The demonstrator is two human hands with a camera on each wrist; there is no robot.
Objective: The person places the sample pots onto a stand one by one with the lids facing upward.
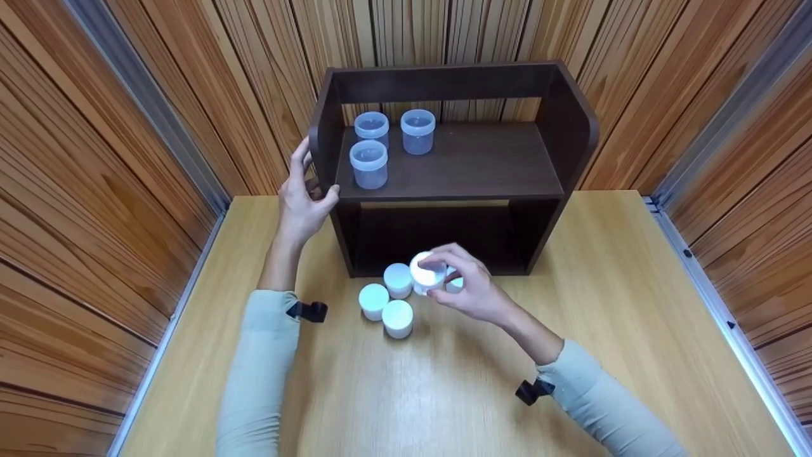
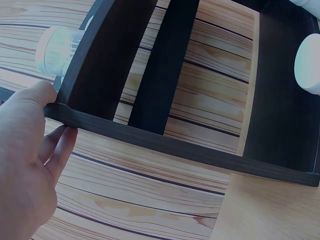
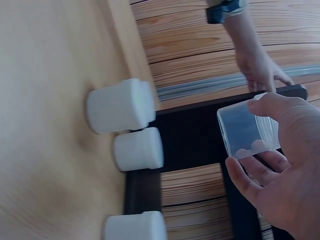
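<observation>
My left hand (image 1: 301,206) grips the left side panel of a dark brown two-tier shelf (image 1: 482,162), thumb at the upper board's front corner and fingers on the outer side. My right hand (image 1: 476,292) holds a small clear plastic jar (image 3: 240,131) between thumb and fingers, in front of the lower compartment. In the right wrist view its ridged rim is under the thumb. Three translucent jars (image 1: 369,166) stand at the left of the upper board. Several white lidded jars (image 1: 398,317) stand on the table below, one partly hidden behind my right hand.
The shelf stands toward the back of a light wood table (image 1: 380,400). Wood-patterned walls (image 1: 114,190) enclose the back and both sides, with metal rails (image 1: 723,311) along the side edges. The shelf's right side panel (image 1: 571,127) rises above the upper board.
</observation>
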